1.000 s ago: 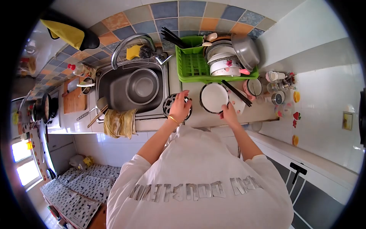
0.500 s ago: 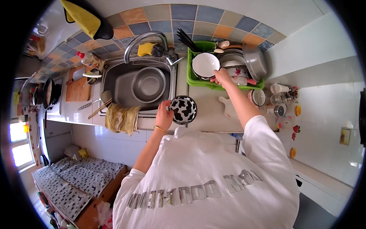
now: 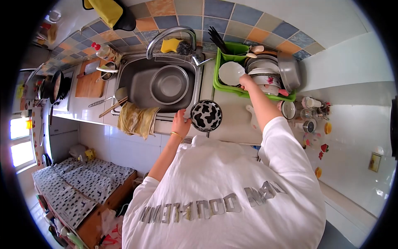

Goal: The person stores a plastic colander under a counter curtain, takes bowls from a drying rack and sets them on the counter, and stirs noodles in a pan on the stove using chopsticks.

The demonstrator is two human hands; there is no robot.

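Note:
A white bowl [image 3: 231,74] with a dark rim sits in the left part of the green dish rack [image 3: 217,79], its white inside facing me. My right hand [image 3: 247,81] reaches across the counter and has its fingers closed on this bowl's lower right edge. Close to the sink's front right corner is a round bowl [image 3: 206,116] with black and white cow patches. At its left edge my left hand [image 3: 181,123] has its fingers closed, seemingly on a small handle that the fingers mostly cover.
The steel sink [image 3: 134,85] holds a metal basin [image 3: 169,84] below the faucet [image 3: 171,29]. A yellow cloth [image 3: 137,120] hangs over the counter edge. Stacked dishes and a large metal pot [image 3: 289,70] fill the rack's right side. A white board [image 3: 251,116] lies near my right forearm.
The view has shifted slightly, moving the scene rightward. The white bowl looks a little smaller and lower in the rack, with my right hand still on it. My left hand stays at the patterned bowl.

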